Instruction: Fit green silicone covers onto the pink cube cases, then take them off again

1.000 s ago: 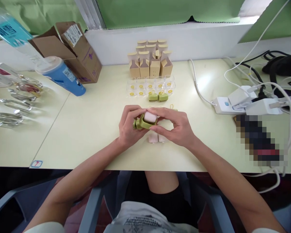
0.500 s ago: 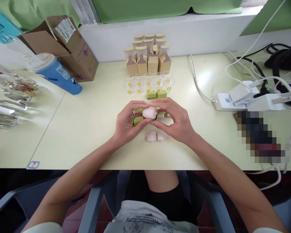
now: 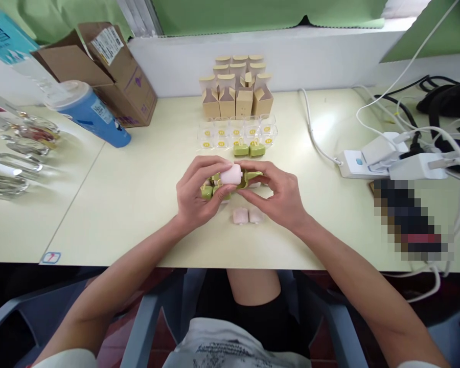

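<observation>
Between the two hands, just above the counter (image 3: 138, 209), sits a small pale pink block (image 3: 230, 175), pinched by the thumb and fingers of the left hand (image 3: 197, 191). The right hand (image 3: 280, 193) grips an open green shell (image 3: 254, 175) by its edge, its hollow side against or just beside the block's right end; whether the two touch is hard to tell. The block is rounded and stubby, smooth and matte, with a little nub at its right end. The shell looks like moulded plastic, olive-green and slightly glossy, with a curved wall and a flap jutting toward the right fingers. More green pieces (image 3: 213, 192) show by the left hand's fingers, partly hidden. Nearer the person, two pink blocks (image 3: 248, 215) lie side by side on the smooth, pale counter. Beyond the hands sit two closed-looking green cases (image 3: 249, 149), then clear plastic containers (image 3: 236, 132) with round yellow marks, and rows of open, upright tan card boxes (image 3: 235, 99) with raised flaps.
</observation>
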### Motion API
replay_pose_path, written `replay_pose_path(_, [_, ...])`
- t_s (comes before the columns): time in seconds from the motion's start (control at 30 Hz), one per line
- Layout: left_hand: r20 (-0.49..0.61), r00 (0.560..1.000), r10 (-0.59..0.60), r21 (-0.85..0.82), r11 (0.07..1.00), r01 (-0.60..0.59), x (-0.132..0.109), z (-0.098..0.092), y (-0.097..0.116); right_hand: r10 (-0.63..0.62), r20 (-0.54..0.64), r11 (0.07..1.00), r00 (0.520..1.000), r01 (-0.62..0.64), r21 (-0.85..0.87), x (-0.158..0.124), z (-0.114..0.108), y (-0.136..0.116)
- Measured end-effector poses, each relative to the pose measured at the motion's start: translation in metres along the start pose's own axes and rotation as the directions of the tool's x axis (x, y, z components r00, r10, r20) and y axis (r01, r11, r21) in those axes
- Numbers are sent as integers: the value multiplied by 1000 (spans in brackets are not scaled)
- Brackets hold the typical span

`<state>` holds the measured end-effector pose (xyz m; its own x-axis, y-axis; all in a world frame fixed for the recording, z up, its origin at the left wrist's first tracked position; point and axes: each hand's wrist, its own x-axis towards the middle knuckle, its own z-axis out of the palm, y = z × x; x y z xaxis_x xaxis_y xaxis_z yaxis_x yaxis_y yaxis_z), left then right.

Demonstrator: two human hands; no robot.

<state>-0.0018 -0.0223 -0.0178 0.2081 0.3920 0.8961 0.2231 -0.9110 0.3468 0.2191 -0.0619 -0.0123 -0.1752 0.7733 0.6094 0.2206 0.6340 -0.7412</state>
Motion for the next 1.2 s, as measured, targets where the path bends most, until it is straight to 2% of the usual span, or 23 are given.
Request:
replay_pose_path(0.17, [43, 999, 6, 22, 1000, -7, -1, 0, 0, -16, -6, 996, 1000, 16, 86, 0, -2, -1])
replay_pose_path(0.37, [58, 995, -76, 60, 996, 73, -6, 1, 2, 54, -4, 982, 999, -52, 184, -1, -2, 0])
replay_pose_path(0.57, [83, 990, -114, 33, 993, 112, -6, -2, 4, 46, -42, 987, 998, -39, 155, 1, -7, 1])
replay_pose_path(0.77, [127, 980, -156, 59, 987, 150, -6, -2, 5, -3, -101, 1000, 995, 6, 29, -2, -4, -3])
replay_pose_path(0.9, [139, 982, -127, 21, 992, 125, -5, -2, 6, -22, -148, 999, 989, 15, -47, -4, -2, -4])
replay_pose_path(1.07, [131, 982, -137, 62, 990, 130, -4, -3, 7, -12, -171, 999, 985, 6, -32, -4, 0, -7])
replay_pose_path(1.2, [105, 989, -101, 48, 994, 96, -3, -1, 9, -71, -224, 997, 972, 63, -46, -3, 3, -9])
